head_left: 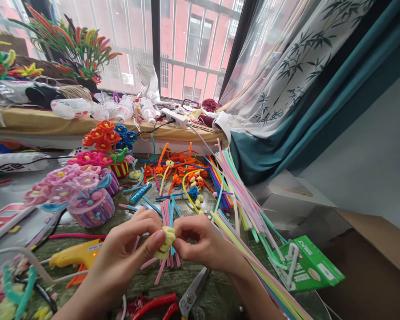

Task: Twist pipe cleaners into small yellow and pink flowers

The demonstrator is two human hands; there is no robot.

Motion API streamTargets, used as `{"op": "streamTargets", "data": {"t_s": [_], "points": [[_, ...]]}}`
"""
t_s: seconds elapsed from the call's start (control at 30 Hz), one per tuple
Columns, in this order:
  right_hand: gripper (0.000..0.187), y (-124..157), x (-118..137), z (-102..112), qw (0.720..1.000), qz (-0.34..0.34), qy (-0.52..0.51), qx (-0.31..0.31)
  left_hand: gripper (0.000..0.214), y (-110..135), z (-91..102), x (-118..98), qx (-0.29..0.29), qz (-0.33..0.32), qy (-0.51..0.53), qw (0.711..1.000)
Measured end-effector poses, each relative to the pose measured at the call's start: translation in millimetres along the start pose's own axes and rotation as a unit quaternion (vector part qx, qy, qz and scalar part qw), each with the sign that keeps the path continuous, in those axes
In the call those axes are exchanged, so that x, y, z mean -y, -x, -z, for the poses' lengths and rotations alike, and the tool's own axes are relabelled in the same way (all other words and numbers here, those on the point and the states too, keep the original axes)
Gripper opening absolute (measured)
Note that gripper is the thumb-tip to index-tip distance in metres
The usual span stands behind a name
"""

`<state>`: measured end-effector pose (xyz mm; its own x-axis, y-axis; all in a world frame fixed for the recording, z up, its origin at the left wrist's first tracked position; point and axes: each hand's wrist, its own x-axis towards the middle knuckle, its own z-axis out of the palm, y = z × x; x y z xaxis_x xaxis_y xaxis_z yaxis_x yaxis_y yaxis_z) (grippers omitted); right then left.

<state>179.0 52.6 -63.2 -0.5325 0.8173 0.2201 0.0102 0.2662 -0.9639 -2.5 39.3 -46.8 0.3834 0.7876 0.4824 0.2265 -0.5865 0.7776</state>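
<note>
Person working barehanded at a dark green worktop (140, 282), both forearms reaching in from the lower edge of the view. Left hand (136, 235) is pinching a pale yellow fuzzy piece (167, 242) between thumb and fingers; right hand (200, 240) is meeting it from the other side, its grip pressed together, thumb and forefinger pinching the right edge. The piece is sitting between the two hands, raised in front of a bunch of pink and blue fuzzy stems (166, 213) that is lying on the worktop. Scissors (191, 295) with red handles are lying open just below, blade pointing up towards the right wrist. Left of the left forearm, a yellow glue gun (75, 253) is resting on its side. Further up on the left, a striped pot (91, 209) is holding pink and lilac fuzzy flowers (70, 182); orange flowers (102, 135) and blue flowers (124, 138) are standing behind it. Beyond the hands, orange fuzzy pieces (180, 162) are lying in a loose scatter, a blue tube (140, 193) lying nearer. On the right, long pastel stems (235, 182) are fanning across the worktop, a green package (320, 262) lying near their lower ends. Under the window, a white power strip (174, 118) is resting on the cloth-covered sill (86, 126).
</note>
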Motion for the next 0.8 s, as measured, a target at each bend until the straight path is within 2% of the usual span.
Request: {"op": "streamTargets", "data": {"t_s": [0.13,0.33,0.53,0.67,0.8], "points": [[0.013,0.1,0.1,-3.1,1.000,0.011,-0.026,-0.006,0.032,0.1,-1.4,-1.4,-0.022,0.002,0.002,1.000],[0.026,-0.8,-2.0,-6.0,0.999,-0.006,-0.051,-0.016,0.030,1.4,-1.0,-0.5,-0.033,0.009,-0.010,0.999],[0.027,-2.2,-6.9,-5.9,0.989,0.028,-0.145,-0.020,0.022,6.0,1.5,-0.7,-0.096,0.005,-0.041,0.995],[0.027,-0.7,-8.2,-6.8,0.988,0.070,-0.135,-0.033,0.042,5.6,-5.3,2.1,-0.128,-0.024,-0.054,0.990],[0.031,0.0,-8.0,-8.6,0.993,0.092,-0.059,-0.041,0.029,7.0,-11.5,5.1,-0.109,-0.045,-0.071,0.990]]}}
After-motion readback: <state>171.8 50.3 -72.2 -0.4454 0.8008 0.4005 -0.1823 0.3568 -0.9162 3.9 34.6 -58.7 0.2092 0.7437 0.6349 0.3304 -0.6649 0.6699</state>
